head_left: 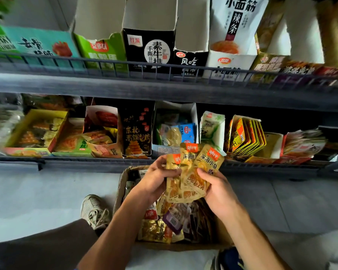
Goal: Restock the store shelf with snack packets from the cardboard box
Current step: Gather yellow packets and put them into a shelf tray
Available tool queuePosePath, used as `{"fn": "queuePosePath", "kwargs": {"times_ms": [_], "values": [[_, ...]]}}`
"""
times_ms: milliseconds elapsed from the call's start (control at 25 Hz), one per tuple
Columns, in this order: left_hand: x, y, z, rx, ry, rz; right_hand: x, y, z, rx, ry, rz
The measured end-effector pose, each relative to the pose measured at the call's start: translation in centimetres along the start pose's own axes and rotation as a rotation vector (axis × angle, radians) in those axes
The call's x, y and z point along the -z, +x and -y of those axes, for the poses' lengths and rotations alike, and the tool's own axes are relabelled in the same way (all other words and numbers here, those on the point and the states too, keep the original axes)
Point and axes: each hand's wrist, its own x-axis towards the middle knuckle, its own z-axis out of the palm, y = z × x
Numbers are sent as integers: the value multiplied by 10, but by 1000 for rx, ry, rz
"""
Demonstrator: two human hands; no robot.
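Hands, left [156,177] and right [217,189], gripping fanned snack packets [191,172] above cardboard box [121,189], near shelf edge [86,162]

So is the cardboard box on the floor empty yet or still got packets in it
Not empty. The cardboard box holds mixed packets under the gold packets that both hands, left and right, grip.

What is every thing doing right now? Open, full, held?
Left hand: grips the gold packets.
Right hand: grips the same packets.
Gold packets: fanned out, held above the box.
Cardboard box: open, packets inside.
White shelf box: open, partly filled.
Shoe: on the floor.
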Motion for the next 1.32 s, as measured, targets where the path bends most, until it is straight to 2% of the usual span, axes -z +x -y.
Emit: {"fn": "queuePosePath", "kwargs": {"times_ms": [120, 280, 400, 600, 720, 840, 960, 1040, 1120, 1160, 1320], "values": [[4, 3, -4, -45, -23, -76, 0, -1, 11, 19, -93, 52], [-12, 4, -7, -121, -47, -7, -5, -3, 17, 51, -186, 102], [-27, 5, -5, -157, 42, 0, -9, -4, 16, 100, -243, 85], [-51, 3, -11, -146, 160, 22, -14, -13, 35, 153, -161, 71], [-83, -2, -20, -259, 323, 66, -22, -19, 52, 239, -158, 38], [-129, -7, -51, -455, 448, 134, -27, -28, 101, 307, -173, 22], [-174, -10, -87, -564, 465, 248, -19, -51, 175, 373, -310, 140], [-206, -9, -101, -587, 501, 323, -5, -69, 222, 450, -586, 139], [-241, -3, -106, -591, 558, 393, 14, -84, 264, 557, -902, 24], [-258, 2, -106, -593, 578, 421, 24, -90, 280, 585, -954, -15], [-314, 26, -103, -662, 696, 438, 56, -99, 316, 548, -692, 77]]}}
